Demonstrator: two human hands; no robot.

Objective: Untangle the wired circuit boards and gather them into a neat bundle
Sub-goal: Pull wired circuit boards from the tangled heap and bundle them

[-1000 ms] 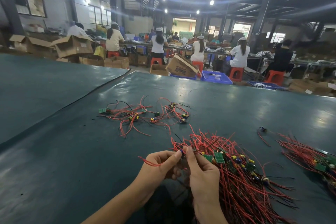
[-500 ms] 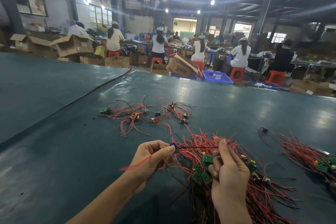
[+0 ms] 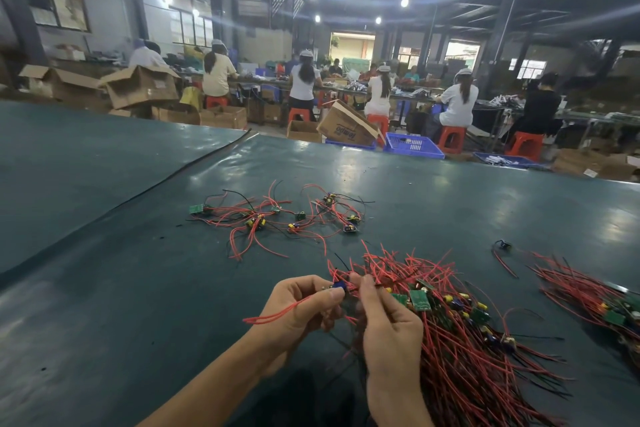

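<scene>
Red wires (image 3: 277, 313) trail leftward from a small board (image 3: 338, 285) pinched between the thumb and forefinger of the left hand (image 3: 304, 305). Just beside it, the right hand (image 3: 391, 326) pinches strands at the near edge of the large bundle (image 3: 467, 350), which spreads out to its right on the green table mat (image 3: 138, 288). A looser tangle (image 3: 277, 218) lies farther away, well apart from both hands, and another pile (image 3: 588, 291) sits at far right.

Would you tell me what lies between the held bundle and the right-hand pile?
In the head view, mostly bare table mat, with one stray black wired part at the far end.
</scene>
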